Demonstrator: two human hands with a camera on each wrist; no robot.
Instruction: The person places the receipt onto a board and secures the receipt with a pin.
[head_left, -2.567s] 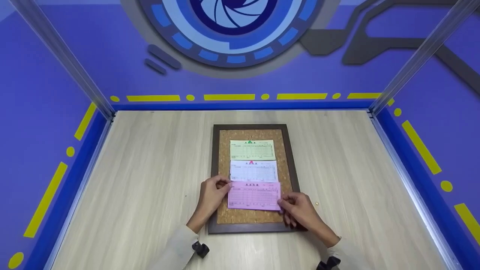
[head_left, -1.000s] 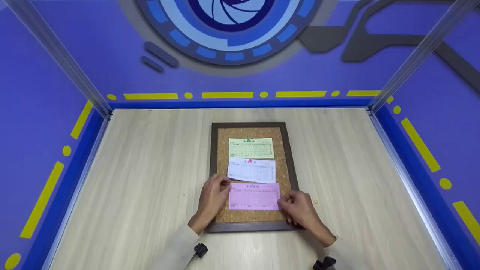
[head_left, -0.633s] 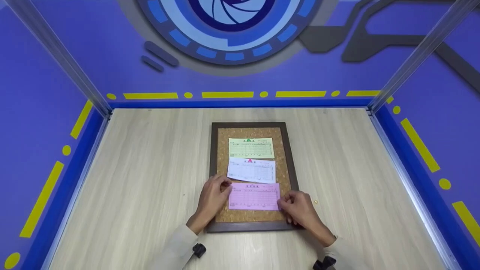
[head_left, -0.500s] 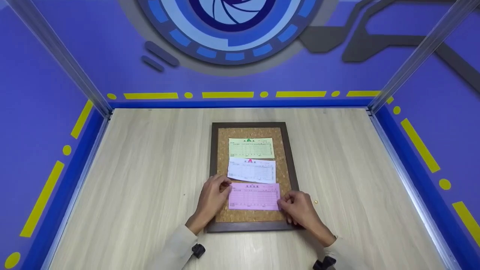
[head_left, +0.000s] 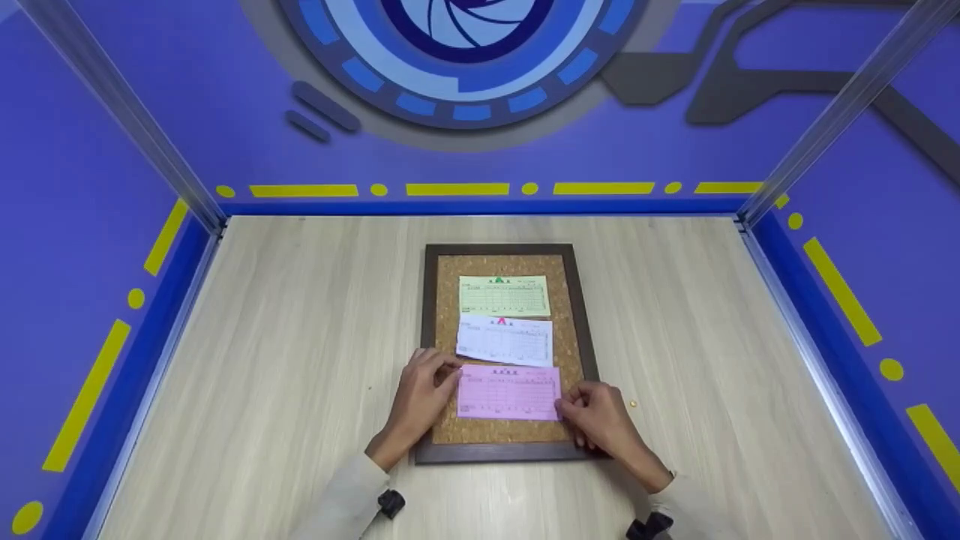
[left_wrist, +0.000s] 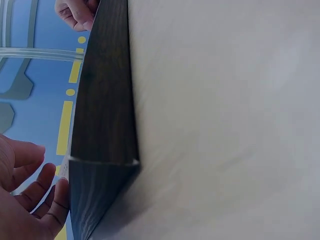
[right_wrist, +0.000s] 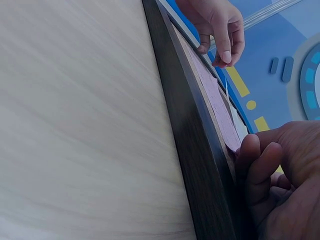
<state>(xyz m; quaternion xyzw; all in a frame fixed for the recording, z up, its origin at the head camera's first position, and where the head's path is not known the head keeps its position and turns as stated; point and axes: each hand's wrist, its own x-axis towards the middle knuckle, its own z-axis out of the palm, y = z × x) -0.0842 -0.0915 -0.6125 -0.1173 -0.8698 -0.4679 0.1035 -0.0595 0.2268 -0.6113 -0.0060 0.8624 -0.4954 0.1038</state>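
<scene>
A pink slip [head_left: 508,391] lies flat on the lower part of a dark-framed cork board [head_left: 574,330]. My left hand [head_left: 450,371] pinches the slip's upper left corner. My right hand [head_left: 564,407] pinches its lower right corner, with the heel over the board's frame. Above the pink slip, a white slip [head_left: 504,342] and a green slip [head_left: 504,295] are each pinned at their top edge. The right wrist view shows the frame's edge [right_wrist: 200,150], the pink slip [right_wrist: 215,95], my right hand's fingers [right_wrist: 260,165] curled at its corner, and my left hand [right_wrist: 220,50] beyond.
The board lies mid-table on a pale wooden tabletop [head_left: 300,360]. A small gold pin [head_left: 634,403] lies on the wood just right of my right hand. Blue walls with yellow marks and two metal posts enclose the table on three sides.
The pink slip sat slightly tilted 2.6 s ago and now lies square under the white slip. Over the last second both hands have stayed at its corners.
</scene>
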